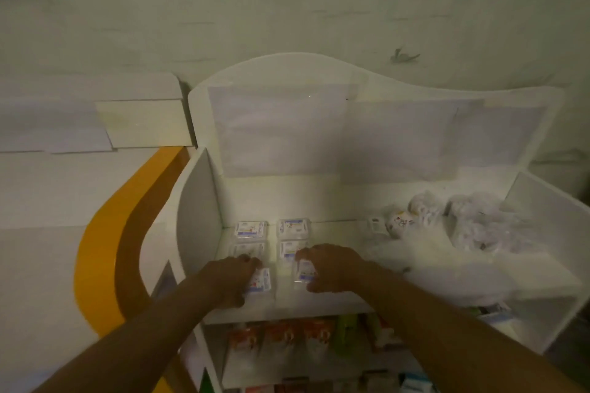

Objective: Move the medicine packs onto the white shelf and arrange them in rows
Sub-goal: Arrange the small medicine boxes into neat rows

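Observation:
Several small white medicine packs lie in two columns on the left part of the white shelf (319, 298). The back pair are one pack (251, 229) and another (294, 228), with a second pair right behind my fingers. My left hand (228, 279) grips a pack (262, 281) at the front of the left column. My right hand (330, 266) grips a pack (304, 272) at the front of the right column. Both packs sit on or just above the shelf top.
A clear plastic bag (472, 226) with more packs lies on the shelf's right side. White side panels (194, 217) close the shelf left and right, a tall back panel (287, 124) behind. Lower shelves hold orange and green boxes (281, 337). An orange curved trim (105, 239) runs at the left.

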A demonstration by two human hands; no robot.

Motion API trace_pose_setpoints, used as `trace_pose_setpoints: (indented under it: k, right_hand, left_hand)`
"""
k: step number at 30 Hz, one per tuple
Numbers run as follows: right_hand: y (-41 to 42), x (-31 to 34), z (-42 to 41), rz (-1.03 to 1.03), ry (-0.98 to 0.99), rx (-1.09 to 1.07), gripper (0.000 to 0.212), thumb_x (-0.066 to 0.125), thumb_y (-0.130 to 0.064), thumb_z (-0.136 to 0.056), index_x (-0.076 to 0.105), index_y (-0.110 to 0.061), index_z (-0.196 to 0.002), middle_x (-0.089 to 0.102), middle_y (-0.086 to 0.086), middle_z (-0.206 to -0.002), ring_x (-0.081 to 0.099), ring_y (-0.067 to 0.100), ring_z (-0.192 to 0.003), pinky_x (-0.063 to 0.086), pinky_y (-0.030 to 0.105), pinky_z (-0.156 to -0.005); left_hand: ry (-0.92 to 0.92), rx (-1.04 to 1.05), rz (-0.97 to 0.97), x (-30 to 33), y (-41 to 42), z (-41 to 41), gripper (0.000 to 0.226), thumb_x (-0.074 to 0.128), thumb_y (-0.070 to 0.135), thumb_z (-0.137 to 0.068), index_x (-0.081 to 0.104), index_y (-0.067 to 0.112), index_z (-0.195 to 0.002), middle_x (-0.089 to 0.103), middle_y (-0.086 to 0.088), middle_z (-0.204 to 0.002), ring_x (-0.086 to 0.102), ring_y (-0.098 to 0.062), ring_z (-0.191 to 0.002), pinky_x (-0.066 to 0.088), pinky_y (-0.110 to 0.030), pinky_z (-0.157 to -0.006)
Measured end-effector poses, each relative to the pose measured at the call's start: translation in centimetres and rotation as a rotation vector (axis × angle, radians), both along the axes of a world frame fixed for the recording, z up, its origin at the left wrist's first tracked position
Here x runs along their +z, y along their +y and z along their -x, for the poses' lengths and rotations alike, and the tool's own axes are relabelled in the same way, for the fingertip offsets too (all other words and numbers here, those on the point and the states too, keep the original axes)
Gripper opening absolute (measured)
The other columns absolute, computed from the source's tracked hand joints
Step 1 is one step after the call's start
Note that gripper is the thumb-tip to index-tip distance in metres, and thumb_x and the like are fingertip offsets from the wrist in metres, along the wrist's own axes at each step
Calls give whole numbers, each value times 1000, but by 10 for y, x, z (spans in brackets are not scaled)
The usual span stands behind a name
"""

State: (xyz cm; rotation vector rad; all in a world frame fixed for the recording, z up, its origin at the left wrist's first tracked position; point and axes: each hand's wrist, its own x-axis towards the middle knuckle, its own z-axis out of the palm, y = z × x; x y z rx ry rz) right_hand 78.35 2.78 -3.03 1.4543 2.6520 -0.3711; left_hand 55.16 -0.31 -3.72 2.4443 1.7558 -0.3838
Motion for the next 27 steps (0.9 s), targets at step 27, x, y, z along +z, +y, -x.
trace_pose_setpoints:
  k: [27]
  right_hand:
    - [-16,-43,32,-104,79,-43,56,56,-17,-92,38,-24,-144,36,6,-150,38,28,-131,38,44,-107]
  left_hand:
    - [-169,51,-109,-22,-13,12,61,64,33,-87,34,28,-140,41,-1,-142,46,-19,-123,45,-34,-100]
